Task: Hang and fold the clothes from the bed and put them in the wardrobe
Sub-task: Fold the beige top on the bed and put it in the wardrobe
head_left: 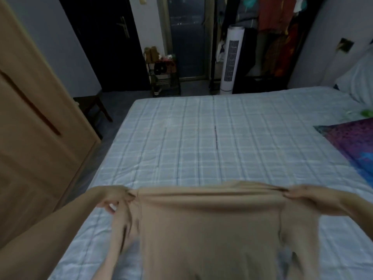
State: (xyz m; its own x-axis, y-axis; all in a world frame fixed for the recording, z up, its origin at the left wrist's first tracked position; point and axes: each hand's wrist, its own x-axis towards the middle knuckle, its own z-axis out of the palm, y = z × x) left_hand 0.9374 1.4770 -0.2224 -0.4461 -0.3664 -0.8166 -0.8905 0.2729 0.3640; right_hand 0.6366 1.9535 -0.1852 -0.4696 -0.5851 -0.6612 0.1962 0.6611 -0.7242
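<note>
Beige garment (210, 229) stretched crosswise between both hands

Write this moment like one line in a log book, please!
step: spreading to fold | left hand: grip on beige stretchy garment | right hand: grip on same | held over: pale blue checked bed sheet

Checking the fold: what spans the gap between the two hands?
In the head view, the taut top edge of the tan garment runs from the left hand to the right hand.
</note>
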